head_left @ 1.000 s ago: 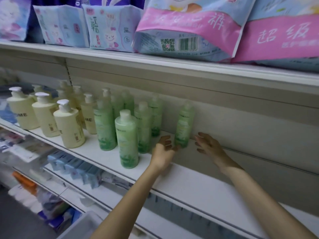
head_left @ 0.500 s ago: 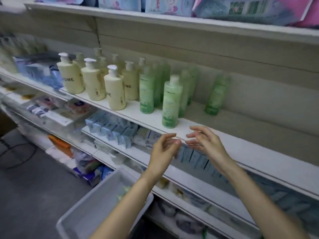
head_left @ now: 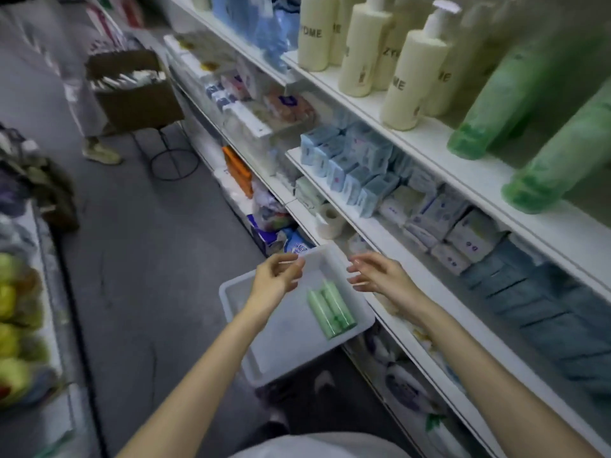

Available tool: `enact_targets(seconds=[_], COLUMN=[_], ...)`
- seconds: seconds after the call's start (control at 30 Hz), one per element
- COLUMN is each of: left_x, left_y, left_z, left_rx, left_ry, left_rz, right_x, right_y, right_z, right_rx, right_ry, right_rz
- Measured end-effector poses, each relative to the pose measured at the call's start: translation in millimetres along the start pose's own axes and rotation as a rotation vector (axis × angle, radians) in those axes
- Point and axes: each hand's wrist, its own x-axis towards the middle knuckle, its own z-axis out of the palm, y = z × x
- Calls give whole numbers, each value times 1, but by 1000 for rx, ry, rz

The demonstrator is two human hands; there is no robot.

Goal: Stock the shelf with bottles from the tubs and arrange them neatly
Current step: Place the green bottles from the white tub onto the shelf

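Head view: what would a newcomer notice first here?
The left hand and right hand hover open and empty over a white tub low beside the shelving, where a few green bottles lie side by side. At top right, blurred shelved green bottles stand on the shelf next to cream pump bottles.

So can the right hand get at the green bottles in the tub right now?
Probably yes. The right hand hovers open just above the uncovered tub, and the two green bottles lie side by side near its right wall, nothing on top of them.
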Motion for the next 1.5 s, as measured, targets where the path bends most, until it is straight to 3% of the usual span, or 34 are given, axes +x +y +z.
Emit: enact_targets(seconds=[0.37, 0.7, 1.1, 1.5], left_x=[50, 131, 203, 216], left_y=[-127, -260, -369, -389], left_z=[-29, 9, 54, 66], left_rx=[-49, -185, -209, -278], left_ry=[296, 453, 314, 265], left_rz=[-436, -646, -720, -711], right_x=[140, 272, 356, 375], right_y=[102, 222, 322, 334], right_z=[22, 12, 55, 58], right_rx=[-333, -540, -715, -890], right_ry=[-248, -377, -492, -652], right_rz=[295, 334, 153, 119])
